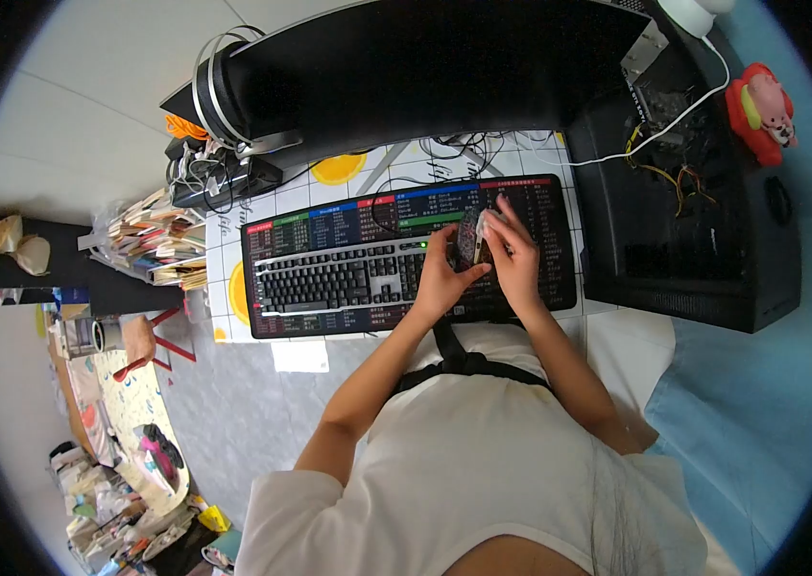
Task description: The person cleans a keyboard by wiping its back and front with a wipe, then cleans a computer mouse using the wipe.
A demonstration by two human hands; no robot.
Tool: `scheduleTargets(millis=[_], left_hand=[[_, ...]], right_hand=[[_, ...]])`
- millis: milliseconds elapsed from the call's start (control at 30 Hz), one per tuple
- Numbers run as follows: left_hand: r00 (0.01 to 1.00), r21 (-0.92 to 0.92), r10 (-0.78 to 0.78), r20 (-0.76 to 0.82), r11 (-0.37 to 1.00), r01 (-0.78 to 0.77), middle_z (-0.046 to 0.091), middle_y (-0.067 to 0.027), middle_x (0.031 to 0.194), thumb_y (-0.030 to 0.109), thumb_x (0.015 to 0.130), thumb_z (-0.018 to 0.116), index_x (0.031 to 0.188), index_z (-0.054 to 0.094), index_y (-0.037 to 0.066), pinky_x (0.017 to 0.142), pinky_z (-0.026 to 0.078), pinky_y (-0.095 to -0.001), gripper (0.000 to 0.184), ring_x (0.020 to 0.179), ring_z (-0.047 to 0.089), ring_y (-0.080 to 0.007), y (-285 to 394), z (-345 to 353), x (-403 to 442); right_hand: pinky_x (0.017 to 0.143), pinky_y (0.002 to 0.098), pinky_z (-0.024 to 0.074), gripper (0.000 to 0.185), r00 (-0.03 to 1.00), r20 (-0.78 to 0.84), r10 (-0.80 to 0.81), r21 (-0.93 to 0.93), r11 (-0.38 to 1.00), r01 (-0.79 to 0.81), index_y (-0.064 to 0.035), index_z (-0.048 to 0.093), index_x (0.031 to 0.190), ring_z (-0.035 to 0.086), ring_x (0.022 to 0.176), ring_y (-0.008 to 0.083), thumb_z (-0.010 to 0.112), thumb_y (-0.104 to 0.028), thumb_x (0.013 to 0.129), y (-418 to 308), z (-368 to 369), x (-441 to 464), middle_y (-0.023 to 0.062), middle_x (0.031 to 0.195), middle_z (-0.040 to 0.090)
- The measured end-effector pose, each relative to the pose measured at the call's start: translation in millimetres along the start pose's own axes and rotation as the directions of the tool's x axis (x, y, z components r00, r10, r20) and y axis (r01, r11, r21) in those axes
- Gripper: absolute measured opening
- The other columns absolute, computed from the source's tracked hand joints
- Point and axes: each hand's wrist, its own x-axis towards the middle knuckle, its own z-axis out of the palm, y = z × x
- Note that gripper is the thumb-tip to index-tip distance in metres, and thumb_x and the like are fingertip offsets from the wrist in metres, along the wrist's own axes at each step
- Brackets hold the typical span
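A dark computer mouse with a speckled top (466, 237) is between my two hands, above the right part of the desk mat (550, 254). My left hand (438, 281) grips its left side, with fingers and thumb curled around it. At the mouse's right side, my right hand (515, 264) pinches a small white crumpled piece (483, 225), which looks like a tissue or wipe. Some of its other fingers stretch up and away. The fingers partly hide the mouse. Left of my hands lies a silver-and-black keyboard (339, 278) with a green light.
A wide black monitor (425, 77) spans the back of the desk. At right stands a black computer case (694, 250) with exposed cables and a red-and-pink toy (763, 113) on it. Headphones (219, 91) hang at the monitor's left end. Piled papers (152, 240) sit farther left.
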Motion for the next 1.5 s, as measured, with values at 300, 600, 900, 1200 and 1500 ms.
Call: scheduleTargets(millis=[300, 600, 900, 1200, 1500], left_hand=[[0.997, 0.039, -0.069, 0.018, 0.997, 0.068, 0.049, -0.0141, 0.109, 0.017, 0.06, 0.079, 0.117, 0.041, -0.002, 0.08, 0.042, -0.0314, 0.071, 0.093, 0.051, -0.0229, 1, -8, 7], [0.997, 0.163, 0.054, 0.057, 0.985, -0.063, 0.048, -0.0155, 0.104, 0.014, 0.056, 0.078, 0.115, 0.044, 0.0, 0.082, 0.042, -0.034, 0.069, 0.095, 0.05, -0.0294, 20, -20, 14], [0.994, 0.409, 0.081, 0.072, 0.907, -0.103, 0.048, -0.0161, 0.103, 0.01, 0.058, 0.075, 0.115, 0.043, 0.003, 0.078, 0.044, -0.0366, 0.065, 0.094, 0.05, -0.0352, 23, -24, 10], [0.99, 0.357, 0.118, 0.071, 0.924, -0.136, 0.048, -0.0148, 0.101, 0.01, 0.058, 0.074, 0.115, 0.043, 0.004, 0.075, 0.045, -0.0377, 0.065, 0.093, 0.05, -0.0347, 25, -35, 15], [0.986, 0.292, 0.113, 0.126, 0.945, -0.146, 0.048, -0.0137, 0.103, 0.01, 0.057, 0.074, 0.116, 0.043, 0.005, 0.077, 0.045, -0.0361, 0.067, 0.094, 0.051, -0.0332, 18, -31, 6]], right_hand=[[0.077, 0.0253, 0.0449, 0.028, 0.951, 0.132, 0.279, 0.475, 0.824, -0.307, 0.0002, 0.057, 0.107, 0.053, 0.098, 0.0139, 0.061, -0.01, 0.081, 11, 14, -10, 0.0079, 0.107, 0.056], [0.076, 0.0272, 0.0457, 0.033, 0.964, -0.004, 0.266, 0.14, 0.955, -0.263, -0.0044, 0.047, 0.116, 0.06, 0.089, 0.0222, 0.055, -0.014, 0.085, 12, 2, -10, 0.012, 0.108, 0.057], [0.079, 0.0394, 0.0454, 0.026, 0.982, 0.087, 0.167, -0.089, 0.983, -0.159, -0.0009, 0.05, 0.108, 0.05, 0.101, 0.0344, 0.051, -0.015, 0.086, -4, 6, -3, 0.0168, 0.115, 0.046], [0.079, 0.0307, 0.047, 0.021, 0.954, -0.058, 0.294, 0.225, 0.935, -0.275, 0.0011, 0.058, 0.096, 0.054, 0.101, 0.0243, 0.059, -0.014, 0.082, 2, 15, -10, 0.0138, 0.12, 0.049], [0.063, 0.0265, 0.0465, 0.03, 0.901, 0.067, 0.429, 0.314, 0.848, -0.427, -0.0022, 0.055, 0.11, 0.06, 0.074, 0.0136, 0.053, -0.021, 0.087, 21, 18, -10, 0.0101, 0.091, 0.062]])
